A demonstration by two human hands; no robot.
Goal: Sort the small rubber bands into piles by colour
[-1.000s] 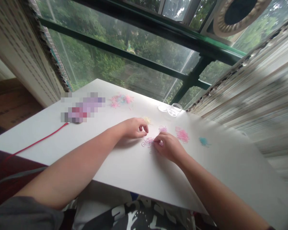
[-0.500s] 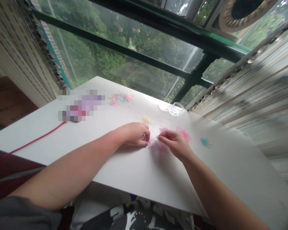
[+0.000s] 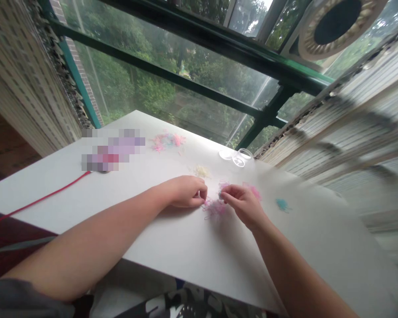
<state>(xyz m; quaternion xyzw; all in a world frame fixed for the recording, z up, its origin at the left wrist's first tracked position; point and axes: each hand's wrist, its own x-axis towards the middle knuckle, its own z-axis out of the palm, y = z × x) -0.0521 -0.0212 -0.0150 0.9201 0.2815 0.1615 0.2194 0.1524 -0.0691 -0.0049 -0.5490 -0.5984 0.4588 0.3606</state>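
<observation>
Probably soft, best edge-held, a tiny teal piece (image 3: 220, 194) is pinched by right fingers (image 3: 229, 191); hold of left fingers (image 3: 203, 190) cannot be judged.

loops (image 3: 215, 208): plastic-looking | tabletop (image 3: 172, 240): smooth, matt | container (image 3: 239, 162): clear plastic | rail (image 3: 285, 64): glossy

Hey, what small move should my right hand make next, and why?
I'd probably move your right hand toward the blue pile: it seems to pinch a bluish bit near a pinkish pile, and the blue pile looks the closer colour match.
</observation>
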